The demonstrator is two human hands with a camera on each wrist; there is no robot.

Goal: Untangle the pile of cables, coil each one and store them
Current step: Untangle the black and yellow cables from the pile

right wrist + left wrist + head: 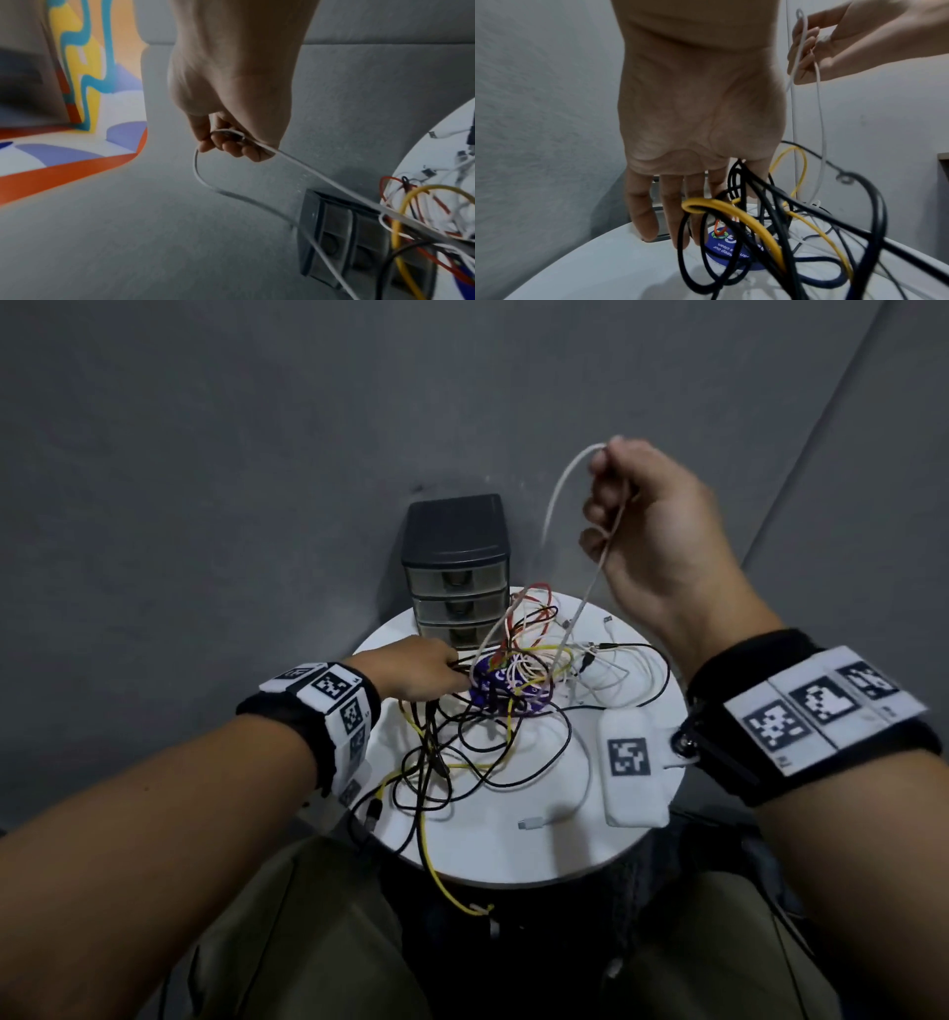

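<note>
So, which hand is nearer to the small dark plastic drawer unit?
Left. The left hand rests on the cable pile just before the drawer unit; the right hand is raised beside it.

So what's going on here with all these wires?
A person is sorting out a tangle of cables heaped on a small round white table. Their right hand is raised above it, gripping a loop of a white cable that runs down into the heap. The left hand is down at the pile, fingers among black cables. A small drawer unit stands at the table's far edge. Nothing looks coiled yet.
</note>
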